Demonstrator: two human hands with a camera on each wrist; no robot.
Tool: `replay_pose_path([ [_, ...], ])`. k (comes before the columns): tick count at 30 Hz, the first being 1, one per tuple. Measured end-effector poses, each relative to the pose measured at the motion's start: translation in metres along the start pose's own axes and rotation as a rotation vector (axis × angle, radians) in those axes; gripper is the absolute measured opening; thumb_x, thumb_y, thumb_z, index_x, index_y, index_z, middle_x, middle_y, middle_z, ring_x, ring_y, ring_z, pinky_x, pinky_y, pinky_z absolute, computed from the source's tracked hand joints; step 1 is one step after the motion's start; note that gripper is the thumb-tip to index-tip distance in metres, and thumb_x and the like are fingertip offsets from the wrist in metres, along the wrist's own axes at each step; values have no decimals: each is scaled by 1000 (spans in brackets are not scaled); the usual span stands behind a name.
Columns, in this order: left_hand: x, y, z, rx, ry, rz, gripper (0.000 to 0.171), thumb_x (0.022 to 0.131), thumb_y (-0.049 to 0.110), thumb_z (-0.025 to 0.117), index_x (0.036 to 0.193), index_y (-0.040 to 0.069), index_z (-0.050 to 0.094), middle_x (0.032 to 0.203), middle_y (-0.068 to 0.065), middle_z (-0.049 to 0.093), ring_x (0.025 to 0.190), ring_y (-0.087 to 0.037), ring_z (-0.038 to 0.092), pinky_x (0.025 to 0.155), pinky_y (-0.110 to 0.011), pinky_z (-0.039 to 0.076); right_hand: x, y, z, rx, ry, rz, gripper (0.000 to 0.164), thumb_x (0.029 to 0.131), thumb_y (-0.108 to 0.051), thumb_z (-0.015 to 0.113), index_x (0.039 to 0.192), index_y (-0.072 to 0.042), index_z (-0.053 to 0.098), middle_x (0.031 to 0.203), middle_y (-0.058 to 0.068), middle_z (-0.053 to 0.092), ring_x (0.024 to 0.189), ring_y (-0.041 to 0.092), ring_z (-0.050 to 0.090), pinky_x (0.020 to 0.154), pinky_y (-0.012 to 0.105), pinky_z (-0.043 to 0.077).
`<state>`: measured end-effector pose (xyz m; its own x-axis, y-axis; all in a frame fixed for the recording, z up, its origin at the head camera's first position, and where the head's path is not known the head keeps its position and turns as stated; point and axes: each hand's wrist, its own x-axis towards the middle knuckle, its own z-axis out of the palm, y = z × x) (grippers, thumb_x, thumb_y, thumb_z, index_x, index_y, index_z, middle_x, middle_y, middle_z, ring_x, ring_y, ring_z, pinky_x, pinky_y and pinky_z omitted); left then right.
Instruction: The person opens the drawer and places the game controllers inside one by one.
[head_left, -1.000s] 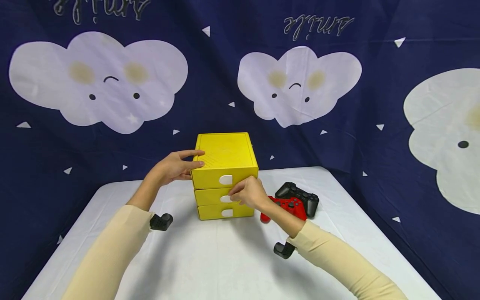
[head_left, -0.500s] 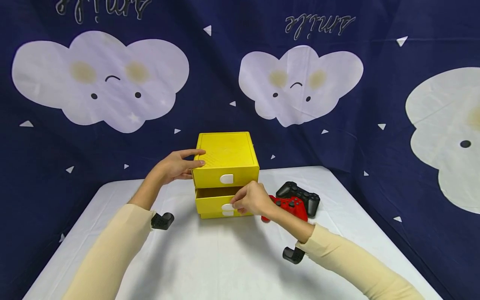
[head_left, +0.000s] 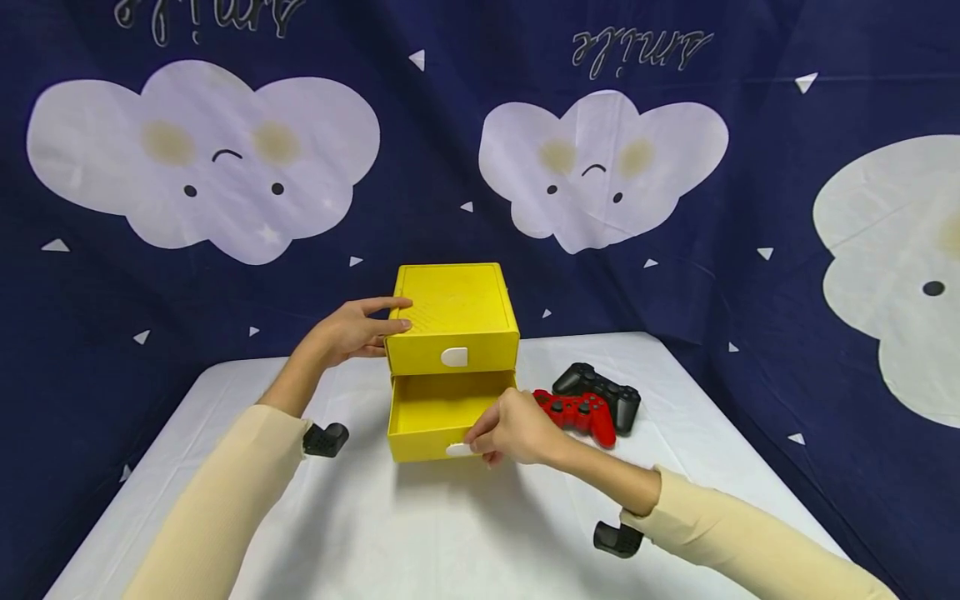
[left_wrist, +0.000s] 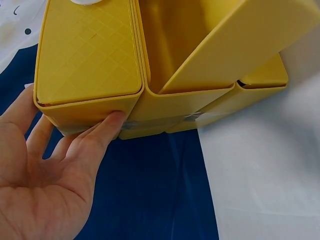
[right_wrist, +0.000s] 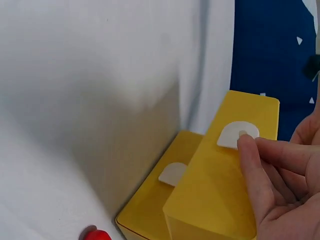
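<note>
A yellow drawer cabinet with white tabs stands towards the back of the table. Its middle drawer is pulled well out, and the part of its inside that shows holds nothing. My right hand pinches the white tab on that drawer's front between thumb and fingers. On the cabinet's left side rests my left hand, its fingers spread over the top edge and side. In the left wrist view the left thumb and fingers lie against the cabinet wall. The top drawer is closed; the bottom one shows beneath in the right wrist view.
Right of the cabinet lie a red game controller and a black game controller, touching or overlapping. A white cloth covers the table. Behind it hangs a dark blue curtain with cloud prints.
My right hand has drawn the middle drawer out of the cabinet, towards me, from closed to well open. The left hand has stayed on the cabinet's side.
</note>
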<state>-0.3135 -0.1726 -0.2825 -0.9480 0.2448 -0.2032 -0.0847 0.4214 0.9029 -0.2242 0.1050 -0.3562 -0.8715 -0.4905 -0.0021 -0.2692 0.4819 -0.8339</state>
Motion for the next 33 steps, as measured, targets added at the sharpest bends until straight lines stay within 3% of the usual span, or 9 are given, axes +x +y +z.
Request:
replay_pose_path([
  [4, 0, 0, 0, 17, 6, -4, 65, 99, 30, 68, 158, 25, 39, 162, -15, 36, 133, -38, 56, 109, -50, 49, -9, -2, 0, -3, -37, 0, 4, 83, 2, 78, 85, 0, 81, 68, 10, 74, 54, 22, 72, 58, 35, 63],
  [10, -1, 0, 0, 16, 3, 4, 65, 99, 30, 68, 158, 25, 39, 161, -15, 38, 132, -38, 57, 109, -49, 50, -17, -4, 1, -6, -42, -6, 4, 84, 3, 77, 85, 2, 81, 72, 19, 74, 53, 19, 71, 58, 36, 63],
  [15, 0, 0, -1, 29, -1, 12, 65, 99, 31, 68, 158, 25, 39, 161, -16, 38, 132, -39, 57, 109, -50, 50, -21, -5, 3, -11, -50, -8, 5, 83, 3, 77, 84, 1, 81, 67, 11, 74, 52, 18, 71, 56, 31, 62],
  [21, 0, -1, -2, 36, 9, 8, 65, 99, 32, 68, 157, 25, 40, 161, -15, 38, 133, -38, 57, 108, -50, 50, -22, -6, 3, -19, -70, -16, 5, 83, 3, 78, 84, 0, 81, 66, 7, 74, 53, 19, 71, 57, 35, 63],
  [28, 0, 0, -1, 13, 10, -5, 64, 99, 30, 68, 157, 25, 41, 161, -15, 39, 132, -38, 57, 109, -49, 50, -20, -13, -8, -38, -197, 18, 8, 85, -7, 81, 92, -6, 82, 76, 4, 77, 59, 21, 72, 63, 39, 64],
  [33, -1, 0, 0, 13, 8, 2, 65, 99, 30, 68, 157, 25, 40, 160, -15, 40, 131, -38, 58, 109, -50, 50, -19, -23, -18, -58, -281, 50, 17, 83, -7, 81, 101, -6, 81, 84, 7, 78, 65, 17, 71, 63, 36, 64],
])
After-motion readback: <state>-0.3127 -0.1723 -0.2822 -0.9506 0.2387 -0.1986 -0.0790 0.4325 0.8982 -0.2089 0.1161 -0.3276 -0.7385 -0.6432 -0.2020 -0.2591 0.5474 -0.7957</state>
